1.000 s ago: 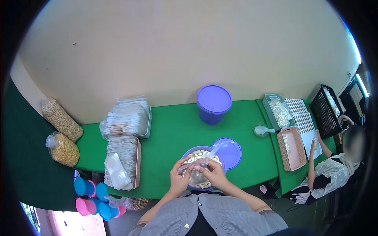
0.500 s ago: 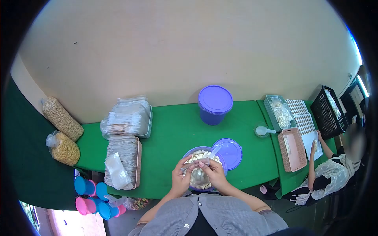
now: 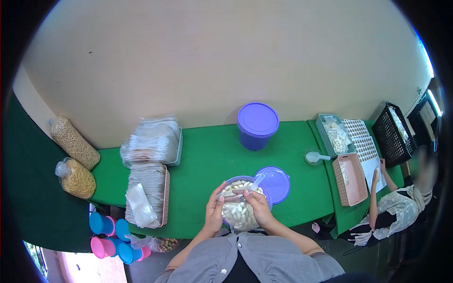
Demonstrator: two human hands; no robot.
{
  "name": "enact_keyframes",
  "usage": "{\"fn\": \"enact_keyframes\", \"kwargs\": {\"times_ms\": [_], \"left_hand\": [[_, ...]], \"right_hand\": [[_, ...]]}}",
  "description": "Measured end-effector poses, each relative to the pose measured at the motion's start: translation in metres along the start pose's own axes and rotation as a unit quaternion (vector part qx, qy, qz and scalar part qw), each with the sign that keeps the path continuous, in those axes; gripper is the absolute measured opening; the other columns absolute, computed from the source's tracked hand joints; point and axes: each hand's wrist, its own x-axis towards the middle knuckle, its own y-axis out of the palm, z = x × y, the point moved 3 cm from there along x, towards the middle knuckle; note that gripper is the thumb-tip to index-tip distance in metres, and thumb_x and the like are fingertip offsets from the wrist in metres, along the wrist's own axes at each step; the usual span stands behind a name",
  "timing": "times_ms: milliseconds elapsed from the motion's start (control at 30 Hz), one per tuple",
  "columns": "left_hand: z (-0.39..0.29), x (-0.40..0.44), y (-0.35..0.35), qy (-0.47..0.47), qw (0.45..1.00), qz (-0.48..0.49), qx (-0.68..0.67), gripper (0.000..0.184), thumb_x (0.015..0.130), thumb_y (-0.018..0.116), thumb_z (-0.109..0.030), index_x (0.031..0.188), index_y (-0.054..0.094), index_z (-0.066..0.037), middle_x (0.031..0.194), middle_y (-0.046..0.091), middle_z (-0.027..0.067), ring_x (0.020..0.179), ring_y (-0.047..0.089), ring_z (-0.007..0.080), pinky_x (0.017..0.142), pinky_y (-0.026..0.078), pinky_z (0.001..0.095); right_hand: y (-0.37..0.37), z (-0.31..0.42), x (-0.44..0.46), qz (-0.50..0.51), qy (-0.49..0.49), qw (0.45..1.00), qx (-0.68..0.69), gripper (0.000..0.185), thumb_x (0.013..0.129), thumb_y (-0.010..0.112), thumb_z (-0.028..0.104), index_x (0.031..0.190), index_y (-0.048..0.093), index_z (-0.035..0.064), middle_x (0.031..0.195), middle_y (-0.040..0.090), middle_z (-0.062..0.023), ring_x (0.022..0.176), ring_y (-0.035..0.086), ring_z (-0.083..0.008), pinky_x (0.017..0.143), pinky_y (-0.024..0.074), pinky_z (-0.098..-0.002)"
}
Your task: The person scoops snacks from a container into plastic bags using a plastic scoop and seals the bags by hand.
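A clear plastic bag (image 3: 232, 199) is stretched between my two hands, above a purple bucket (image 3: 270, 203) of white oblong pieces (image 3: 245, 185). My left hand (image 3: 215, 211) pinches one side of the bag's upper edge. At the other side, my right hand (image 3: 258, 208) grips it between thumb and fingers. White pieces show below and through the bag; whether any lie inside it I cannot tell. The pale handle of a scoop (image 3: 258, 181) leans out over the bucket's far right rim. Beside the bucket lies a round purple lid (image 3: 274, 185).
A lidded purple bucket (image 3: 258, 126) stands near the wall. To the left, baskets hold stacked flat bags (image 3: 150, 188). On the right are a bowl with a scoop (image 3: 313, 157), a pink basket (image 3: 350, 180), a black crate (image 3: 394, 134) and another person's hand (image 3: 383, 165).
My hands have spread slightly apart, and the bag between them has opened out flatter. The person at right has moved a hand slightly lower.
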Motion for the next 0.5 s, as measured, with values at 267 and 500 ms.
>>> {"fn": "enact_keyframes", "kwargs": {"times_ms": [267,500], "left_hand": [[0.006,0.004,-0.021,-0.011,0.997,0.03,0.067,0.045,0.099,0.044,-0.029,0.134,0.046,-0.001,0.136,0.045,0.0129,0.124,0.044,0.022,0.103,0.036,0.0356],[0.012,0.0,0.0,0.095,0.979,0.098,0.149,0.055,0.094,0.055,-0.03,0.139,0.042,-0.002,0.144,0.04,0.0156,0.134,0.036,0.0268,0.11,0.028,0.0386]], "right_hand": [[-0.016,0.005,-0.001,-0.04,0.036,0.999,0.01,0.047,0.104,0.034,0.033,0.125,0.056,-0.0028,0.113,0.065,-0.0136,0.105,0.06,-0.0174,0.094,0.0446,-0.0302],[0.001,0.006,-0.007,-0.021,-0.1,0.984,-0.147,0.043,0.103,0.036,0.031,0.123,0.059,0.0002,0.117,0.057,-0.011,0.106,0.053,-0.0158,0.093,0.0405,-0.0289]]}}
